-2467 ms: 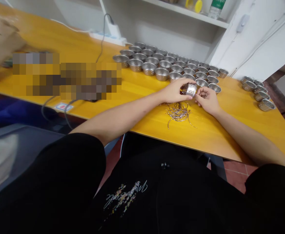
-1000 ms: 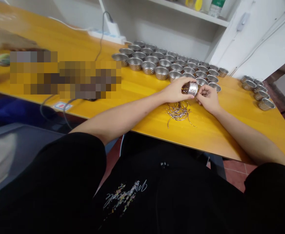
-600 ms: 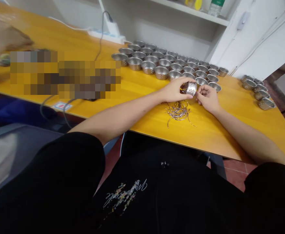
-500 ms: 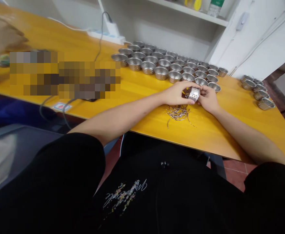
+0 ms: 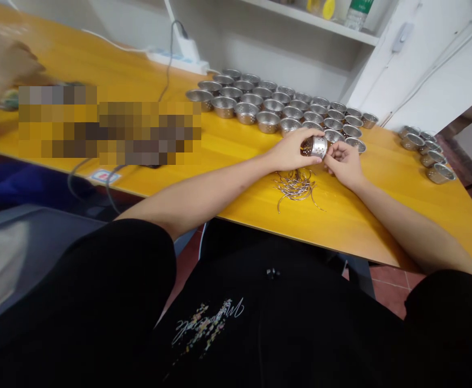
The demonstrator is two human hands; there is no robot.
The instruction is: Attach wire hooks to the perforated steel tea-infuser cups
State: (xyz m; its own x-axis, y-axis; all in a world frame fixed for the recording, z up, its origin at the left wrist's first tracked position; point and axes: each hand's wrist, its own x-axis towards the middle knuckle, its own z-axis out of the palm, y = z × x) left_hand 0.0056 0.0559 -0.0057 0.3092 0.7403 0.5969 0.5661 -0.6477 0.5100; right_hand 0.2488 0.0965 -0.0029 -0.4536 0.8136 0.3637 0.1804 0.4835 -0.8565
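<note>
My left hand (image 5: pixel 292 150) is closed around a small perforated metal cup (image 5: pixel 319 146), thumb below and fingers above. The cup lies tilted on its side, its open end towards my left palm. Close against the cup's right end is my right hand (image 5: pixel 343 163), thumb and forefinger pinched together. Whatever sits in that pinch is too small to make out. Below both hands, a loose heap of thin curved metal wires (image 5: pixel 296 187) lies on the yellow table (image 5: pixel 236 180).
Rows of perforated metal cups (image 5: pixel 268 122) stand behind my hands. Several more cups with wire handles (image 5: pixel 441 173) are at the table's right end. A power strip (image 5: pixel 179 60) with cables lies at the back left. A white shelf (image 5: pixel 309 20) overhangs the back.
The cup in my left hand has turned a little and shifted slightly left. My right fingers have moved from its upper edge down to its lower right side.
</note>
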